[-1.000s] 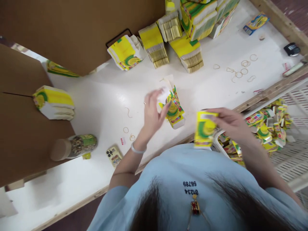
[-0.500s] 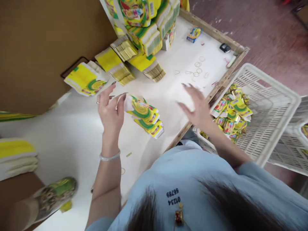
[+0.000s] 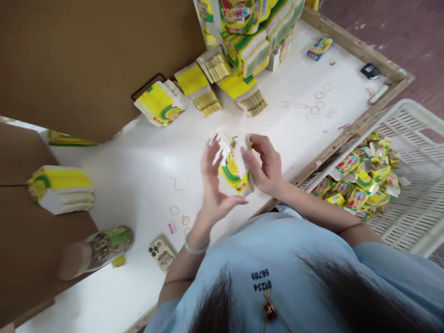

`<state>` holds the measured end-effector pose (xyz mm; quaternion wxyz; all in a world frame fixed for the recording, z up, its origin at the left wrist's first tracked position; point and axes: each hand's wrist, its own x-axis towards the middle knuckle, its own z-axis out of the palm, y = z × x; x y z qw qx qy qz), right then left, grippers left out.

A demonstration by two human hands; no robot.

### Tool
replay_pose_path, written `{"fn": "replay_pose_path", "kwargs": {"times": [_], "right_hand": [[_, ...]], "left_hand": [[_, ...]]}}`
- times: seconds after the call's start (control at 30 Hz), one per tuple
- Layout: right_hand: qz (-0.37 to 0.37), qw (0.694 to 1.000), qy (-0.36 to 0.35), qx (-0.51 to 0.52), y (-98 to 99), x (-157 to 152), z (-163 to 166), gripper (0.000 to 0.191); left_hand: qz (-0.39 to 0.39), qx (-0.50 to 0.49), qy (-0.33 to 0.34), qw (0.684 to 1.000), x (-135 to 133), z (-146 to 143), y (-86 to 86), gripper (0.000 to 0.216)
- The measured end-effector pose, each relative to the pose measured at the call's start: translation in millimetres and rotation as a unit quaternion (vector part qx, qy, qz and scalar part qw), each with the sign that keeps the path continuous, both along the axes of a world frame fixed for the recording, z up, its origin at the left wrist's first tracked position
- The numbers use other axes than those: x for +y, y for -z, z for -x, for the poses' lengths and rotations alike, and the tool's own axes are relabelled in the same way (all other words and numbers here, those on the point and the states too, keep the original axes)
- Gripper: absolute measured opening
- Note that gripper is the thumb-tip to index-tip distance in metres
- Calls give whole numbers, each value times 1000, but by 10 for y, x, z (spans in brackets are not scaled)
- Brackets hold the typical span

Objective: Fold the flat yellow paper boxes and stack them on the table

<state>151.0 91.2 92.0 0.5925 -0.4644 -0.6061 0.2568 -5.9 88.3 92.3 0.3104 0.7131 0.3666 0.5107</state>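
Small yellow and green flat cartons (image 3: 231,172) with white flaps lie between my hands above the white tabletop, blurred by motion. My left hand (image 3: 214,182) is open at their left, its fingers apart and its thumb stretched out below them. At their right, my right hand (image 3: 266,165) is closed in a pinch at the edge of a carton, by a pale smeared panel. How many cartons are off the table I cannot tell.
Bundles of flat cartons (image 3: 194,85) and a tall stack of them (image 3: 253,46) stand at the back. Rubber bands (image 3: 315,110), a blue box (image 3: 321,47), a phone (image 3: 162,253) and a jar (image 3: 109,245) lie about. A white crate (image 3: 416,185) with many cartons is at right.
My right hand has come in from the right to the cartons and closed. My left hand has spread its fingers from a pinch on a carton flap. The view has shifted left.
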Motion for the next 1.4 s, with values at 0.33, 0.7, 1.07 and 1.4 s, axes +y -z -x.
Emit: {"fn": "replay_pose_path", "kwargs": {"times": [0.33, 0.7, 1.07, 1.4], "right_hand": [[73, 987, -90, 113, -24, -132, 73, 41], [133, 980, -38, 145, 63, -183, 87, 30], [89, 987, -39, 130, 248, -354, 72, 43], [165, 964, -190, 85, 283, -541, -100, 25]], "left_hand": [[99, -20, 147, 984, -197, -39, 133, 76], [268, -93, 90, 955, -328, -52, 88, 58], [325, -193, 5, 926, -552, -66, 137, 69], [420, -172, 53, 889, -751, 179, 195, 50]]}}
